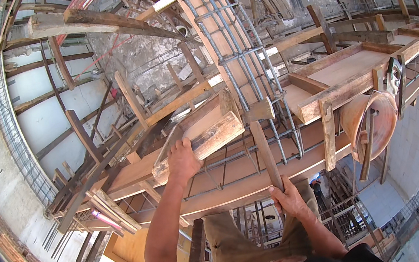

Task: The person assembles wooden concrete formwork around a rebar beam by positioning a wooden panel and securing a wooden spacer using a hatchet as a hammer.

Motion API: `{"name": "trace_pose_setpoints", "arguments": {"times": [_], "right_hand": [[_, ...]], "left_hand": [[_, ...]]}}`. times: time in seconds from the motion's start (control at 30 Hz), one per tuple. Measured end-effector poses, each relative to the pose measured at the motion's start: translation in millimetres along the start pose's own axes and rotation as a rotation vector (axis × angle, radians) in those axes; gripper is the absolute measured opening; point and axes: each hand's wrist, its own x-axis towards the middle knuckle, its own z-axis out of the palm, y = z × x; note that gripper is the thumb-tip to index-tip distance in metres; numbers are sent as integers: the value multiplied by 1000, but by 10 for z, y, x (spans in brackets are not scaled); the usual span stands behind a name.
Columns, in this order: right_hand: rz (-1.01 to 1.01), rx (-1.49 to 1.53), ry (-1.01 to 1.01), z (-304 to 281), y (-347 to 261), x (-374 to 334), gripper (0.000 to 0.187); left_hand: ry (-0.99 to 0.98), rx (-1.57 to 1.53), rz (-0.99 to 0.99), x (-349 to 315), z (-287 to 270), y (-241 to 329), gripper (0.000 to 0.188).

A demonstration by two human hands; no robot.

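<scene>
Setting: a building site seen from above, where timber formwork runs across a curved wooden beam form [240,184].
Left hand: the left hand [181,160] is raised, its fingers curled over the near edge of a rough, weathered wooden box form with open top [208,125], gripping that edge.
Wooden box form: it sits tilted on the formwork, just left of the steel rebar cage, its open side facing up and away from the person.
Right hand: the right hand [288,199] is closed around the lower end of a narrow upright wooden batten [265,155].
Wooden batten: it rises from the right hand to the underside of the formwork, passing just beside the cage bars.
Rebar cage: a tall column cage of grey steel bars with stirrups [241,54] stands between the box form and a longer shallow wooden trough [343,74] to the right.
Pan: a round orange-brown pan [378,121] hangs below the trough, well apart from both hands.
Clothing: khaki trousers [239,247] show between the forearms.
</scene>
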Motion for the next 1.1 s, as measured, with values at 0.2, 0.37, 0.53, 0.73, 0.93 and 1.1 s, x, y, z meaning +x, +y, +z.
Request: {"name": "trace_pose_setpoints", "arguments": {"times": [0.2,0.37,0.53,0.73,0.93,1.1], "right_hand": [[-439,183,301,-214,-280,-85,33],[-960,230,514,-662,-796,347,31],[-815,389,473,-700,-2055,5,44],[-810,66,364,-481,-1724,149,49],[-351,-129,214,52,-1092,450,65],[-624,-523,493,635,-779,1160,76]], "left_hand": [[-38,0,-33,2,-18,0,69],[-36,14,-14,20,-17,32,71],[-12,-15,-20,-21,-16,12,71],[-4,-19,9,-17,-6,-15,70],[21,-51,55,-17,-26,-80,65],[25,-40,60,-48,-21,-61,62]]}}
